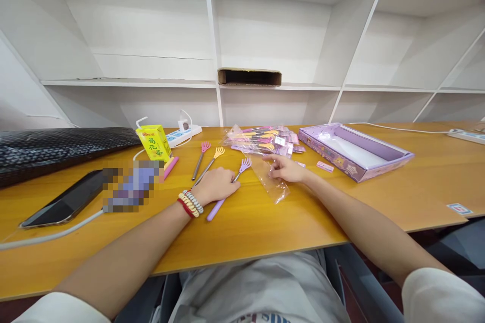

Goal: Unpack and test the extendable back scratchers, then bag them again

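Note:
My left hand [215, 185] is closed around the metal shaft of a purple hand-shaped scratcher [215, 210], whose purple claw points away from me. Left of it, a yellow-clawed scratcher [219, 152] lies partly under my left hand, and a pink-clawed one [205, 147] rests beside that. My right hand [285, 167] is at a clear plastic bag [271, 181], index finger stretched out over its upper part and the other fingers curled. Behind it lies a pile of packaged scratchers [261, 139]. A small pink label [325, 166] sits to the right.
A purple open tray box [356, 154] stands at the right. On the left are a yellow drink carton [154, 142], a black phone [68, 199], a blurred item, a white cable and a black patterned bag [68, 149]. A power strip [184, 135] lies behind, before white shelves.

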Available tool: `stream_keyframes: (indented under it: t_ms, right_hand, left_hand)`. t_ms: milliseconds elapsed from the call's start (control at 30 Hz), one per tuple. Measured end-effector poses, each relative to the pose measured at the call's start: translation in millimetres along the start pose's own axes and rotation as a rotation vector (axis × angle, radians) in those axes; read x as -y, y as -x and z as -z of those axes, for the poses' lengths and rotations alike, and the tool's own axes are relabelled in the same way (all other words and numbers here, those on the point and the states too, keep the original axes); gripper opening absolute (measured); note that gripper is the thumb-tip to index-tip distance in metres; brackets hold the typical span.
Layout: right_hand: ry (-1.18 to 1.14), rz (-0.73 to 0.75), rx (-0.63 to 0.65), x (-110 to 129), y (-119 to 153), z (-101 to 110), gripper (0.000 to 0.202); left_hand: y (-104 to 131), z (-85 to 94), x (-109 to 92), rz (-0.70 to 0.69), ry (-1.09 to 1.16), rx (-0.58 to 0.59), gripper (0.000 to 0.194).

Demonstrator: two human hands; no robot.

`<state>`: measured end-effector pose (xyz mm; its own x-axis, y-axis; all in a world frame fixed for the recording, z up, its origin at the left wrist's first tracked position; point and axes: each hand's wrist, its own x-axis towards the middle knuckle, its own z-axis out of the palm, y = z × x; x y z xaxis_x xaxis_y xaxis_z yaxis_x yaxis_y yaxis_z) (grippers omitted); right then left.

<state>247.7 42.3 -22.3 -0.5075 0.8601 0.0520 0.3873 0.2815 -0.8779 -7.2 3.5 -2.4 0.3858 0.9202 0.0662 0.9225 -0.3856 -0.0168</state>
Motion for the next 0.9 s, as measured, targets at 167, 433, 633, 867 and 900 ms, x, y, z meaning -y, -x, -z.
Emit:
stream_keyframes:
  t_ms: [167, 433, 633, 867, 900]
  right_hand:
    - [0.018, 0.031, -0.151, -0.5, -2.1, 3.4, 0.046]
    - [0.276, 0.104, -0.043, -4.7, -1.2, 3.4, 0.045]
    - [0.255, 0.109, -0.027, -2.6, 2.0, 2.2, 0.07]
    - [0.242, 0.08, -0.035, 0.5, 3.5, -0.6, 0.08]
    - [0.241, 0.083, -0.026, 0.9, 3.3, -1.0, 0.078]
  left_hand:
    - [-0.2, -0.3, 0.3, 0.019, -0.025, 0.005, 0.037]
    - [-0.6, -0.1, -1.3, 0.064, 0.014, -0.025, 0.037]
    - [1.3, 2.5, -3.0, 0.088, 0.059, -0.076, 0.036]
    - [3.6, 7.4, -7.0, 0.013, 0.114, -0.21, 0.038]
    - [3.9, 7.9, -7.5, 0.004, 0.127, -0.219, 0.038]
